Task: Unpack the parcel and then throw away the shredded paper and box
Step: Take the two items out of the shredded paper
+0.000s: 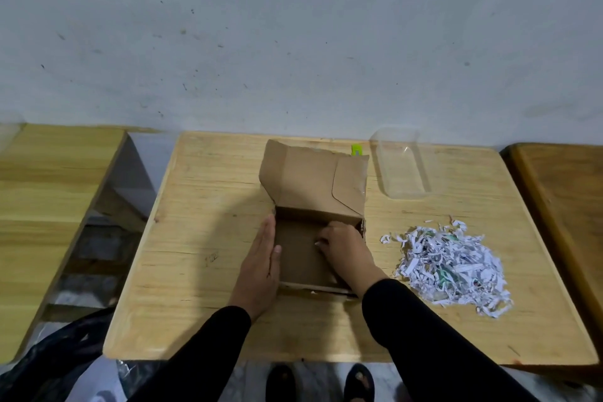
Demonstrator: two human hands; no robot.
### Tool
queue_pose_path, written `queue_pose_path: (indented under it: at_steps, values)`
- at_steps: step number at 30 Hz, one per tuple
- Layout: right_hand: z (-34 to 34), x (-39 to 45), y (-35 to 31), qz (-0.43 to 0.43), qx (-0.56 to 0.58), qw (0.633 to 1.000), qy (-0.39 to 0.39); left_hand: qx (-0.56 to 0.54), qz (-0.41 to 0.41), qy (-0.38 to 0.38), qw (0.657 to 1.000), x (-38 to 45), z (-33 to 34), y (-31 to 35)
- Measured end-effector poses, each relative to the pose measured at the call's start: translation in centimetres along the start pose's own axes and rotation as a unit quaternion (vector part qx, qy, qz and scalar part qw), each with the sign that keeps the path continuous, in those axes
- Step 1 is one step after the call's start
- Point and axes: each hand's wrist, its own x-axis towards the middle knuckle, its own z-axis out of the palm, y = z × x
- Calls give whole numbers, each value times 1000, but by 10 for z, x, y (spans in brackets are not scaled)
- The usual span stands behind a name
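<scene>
An open brown cardboard box (301, 254) sits in the middle of the wooden table (202, 297), its lid (310, 176) standing up at the far side. My left hand (261, 268) lies flat against the box's left wall, fingers together. My right hand (346, 251) reaches inside the box with curled fingers; a small white scrap shows at the fingertips, and I cannot tell whether it is pinched. A heap of white shredded paper (450, 266) lies on the table to the right of the box.
A clear plastic container (403, 166) lies at the back right, with a small green item (356, 149) behind the lid. A black bag (55, 365) sits on the floor at the lower left. Other wooden tables (49, 192) flank both sides. My feet show below the near edge.
</scene>
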Motion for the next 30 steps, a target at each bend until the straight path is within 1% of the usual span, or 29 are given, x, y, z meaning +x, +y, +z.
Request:
queue_pose_path:
  at_steps: [4, 7, 9, 11, 13, 16, 18, 20, 21, 22, 23, 24, 27, 28, 29, 30]
  values:
    - [-14, -11, -2, -16, 96, 992, 83, 21, -7, 0, 1000, 1, -1, 4]
    - [-34, -20, 2, 3, 129, 982, 141, 51, -15, -4, 999, 2, -4, 10]
    - [-49, -26, 9, 24, 129, 979, 154, 87, -32, 2, 996, 3, -8, 16]
    - [-63, -34, 20, 39, 102, 982, 153, 145, -19, 29, 989, 6, -11, 26]
    - [-71, -44, 33, 58, 69, 985, 150, 194, 19, 34, 980, 12, -12, 40]
    - [-81, -57, 51, 109, 60, 982, 141, 205, 85, 12, 975, 23, -6, 71]
    - [-86, -65, 61, 152, 53, 980, 120, 207, 153, -9, 966, 25, 1, 99]
    - [-92, -73, 69, 177, 42, 978, 104, 200, 208, -36, 957, 28, 17, 118]
    - [-94, -78, 76, 175, 33, 979, 98, 186, 204, -62, 959, 30, 27, 125]
    - [-97, -81, 79, 164, 13, 982, 87, 175, 184, -93, 963, 33, 36, 130]
    - [-98, -83, 82, 153, -8, 985, 79, 171, 177, -109, 963, 35, 46, 132]
    - [-101, -87, 86, 148, -20, 986, 76, 168, 182, -109, 963, 35, 57, 136]
    - [-108, -97, 98, 150, -29, 985, 76, 175, 172, -155, 957, 29, 80, 155]
    - [-109, -101, 103, 149, -31, 985, 78, 170, 171, -149, 959, 27, 89, 159]
    - [-110, -103, 108, 146, -35, 986, 77, 167, 169, -159, 958, 26, 96, 161]
    - [-110, -106, 114, 144, -39, 986, 75, 171, 154, -190, 954, 25, 102, 163]
